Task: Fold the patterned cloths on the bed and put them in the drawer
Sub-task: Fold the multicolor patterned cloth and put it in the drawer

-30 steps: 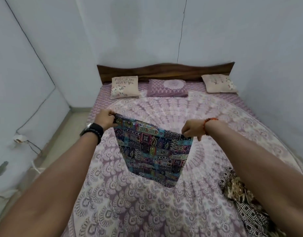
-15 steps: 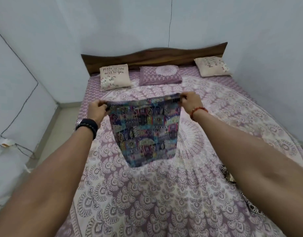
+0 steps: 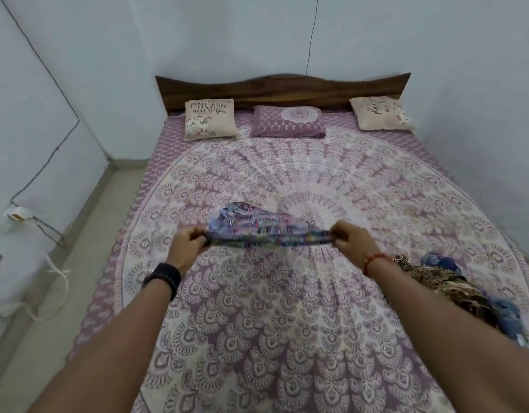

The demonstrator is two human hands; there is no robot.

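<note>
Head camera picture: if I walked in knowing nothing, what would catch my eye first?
First, the two hands, left hand and right hand, pinching the ends of a blue patterned cloth stretched between them above the middle of the bed. Beneath lies the big purple mandala bedspread, with three pillows along the wooden headboard. A heap of other patterned cloths waits by the right forearm.

A home bedroom: a bed [image 3: 287,180] with a mandala sheet fills the frame, three pillows [image 3: 211,119] against a wooden headboard [image 3: 281,87] at top, plain walls [image 3: 227,34] around.
</note>
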